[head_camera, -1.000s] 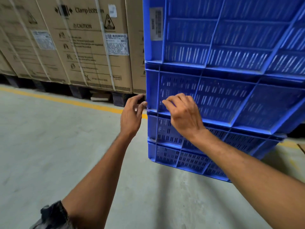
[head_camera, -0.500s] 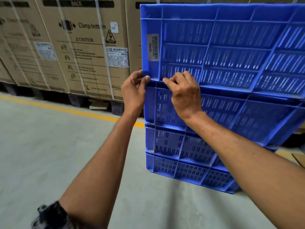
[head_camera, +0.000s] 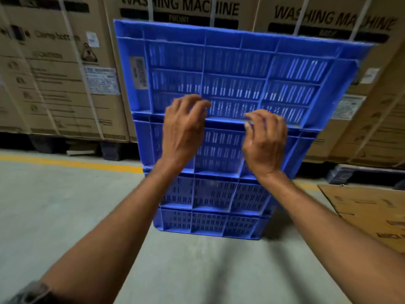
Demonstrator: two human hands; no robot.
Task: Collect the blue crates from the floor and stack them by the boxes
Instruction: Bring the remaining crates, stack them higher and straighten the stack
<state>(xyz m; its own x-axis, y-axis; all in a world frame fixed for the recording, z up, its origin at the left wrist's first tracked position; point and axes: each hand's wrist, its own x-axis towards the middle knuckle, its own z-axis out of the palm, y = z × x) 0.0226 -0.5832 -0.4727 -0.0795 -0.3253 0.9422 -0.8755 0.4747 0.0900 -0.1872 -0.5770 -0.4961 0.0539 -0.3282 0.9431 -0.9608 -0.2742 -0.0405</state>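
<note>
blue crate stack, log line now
blue slotted plastic crates: stacked by cardboard boxes | left hand: fingers curled at top crate's base | right hand: same

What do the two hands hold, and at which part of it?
The left hand and right hand seem to grip the top crate by its lower rim.

Left hand [head_camera: 184, 130] and right hand [head_camera: 266, 143] raised ahead; fingers curled, perhaps gripping.

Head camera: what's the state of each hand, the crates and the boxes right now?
left hand, fingers curled against top crate lower edge, grip unclear
right hand, fingers curled at the same edge, grip unclear
top crate, resting on three others
crate stack, four high, standing on the floor before the boxes
boxes, closed, strapped
flat cardboard, lying on the floor
</note>
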